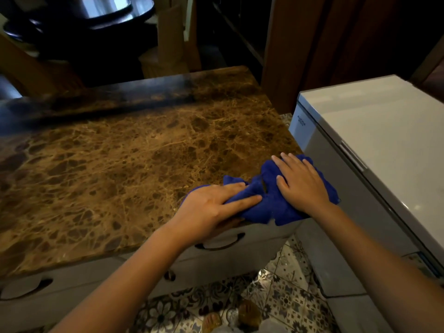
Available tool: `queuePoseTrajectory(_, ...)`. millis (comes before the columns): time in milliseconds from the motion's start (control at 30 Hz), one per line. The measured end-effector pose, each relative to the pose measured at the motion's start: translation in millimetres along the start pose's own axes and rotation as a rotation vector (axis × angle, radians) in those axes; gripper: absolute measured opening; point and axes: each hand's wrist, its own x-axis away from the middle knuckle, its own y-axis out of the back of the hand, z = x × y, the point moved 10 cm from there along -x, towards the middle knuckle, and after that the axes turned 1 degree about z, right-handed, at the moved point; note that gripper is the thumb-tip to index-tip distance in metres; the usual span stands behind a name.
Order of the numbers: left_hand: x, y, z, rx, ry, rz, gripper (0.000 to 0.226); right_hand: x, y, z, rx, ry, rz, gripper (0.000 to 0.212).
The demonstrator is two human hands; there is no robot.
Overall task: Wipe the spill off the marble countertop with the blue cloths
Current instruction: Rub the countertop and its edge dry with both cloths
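Note:
Bunched blue cloths (269, 203) lie on the near right corner of the brown marble countertop (120, 164), partly hanging over its front edge. My left hand (211, 207) lies across their left part, fingers pointing right and thumb curled under the counter edge. My right hand (300, 181) presses flat on their right part with its fingers spread. I cannot tell where one cloth ends and the other begins. No spill shows on the marble.
A white chest freezer (372, 145) stands close to the right of the counter. White drawers with cut-out handles (223, 241) sit below the top. Patterned floor tiles (283, 292) lie beneath. Dark wooden furniture (79, 32) stands beyond the far edge.

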Motion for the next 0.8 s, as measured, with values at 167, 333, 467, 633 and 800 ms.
queuePoseTrajectory(167,-31,-2,38,-0.06,0.053,-0.008,0.042,0,-1,1,-0.006,-0.004,0.004,0.051)
queuePoseTrajectory(333,-64,-21,73,-0.085,0.105,0.045,0.048,1,-2,-1,-0.013,-0.002,-0.007,0.051)
queuePoseTrajectory(467,-90,-44,102,-0.061,0.144,0.077,0.048,1,-4,-3,-0.024,-0.012,-0.012,0.054)
queuePoseTrajectory(633,-119,-82,137,-0.006,0.22,0.139,0.05,1,-8,-5,-0.046,-0.032,0.006,0.055)
queuePoseTrajectory(800,-142,-114,156,0.035,0.27,0.168,0.049,2,-8,-4,-0.06,-0.045,0.002,0.056)
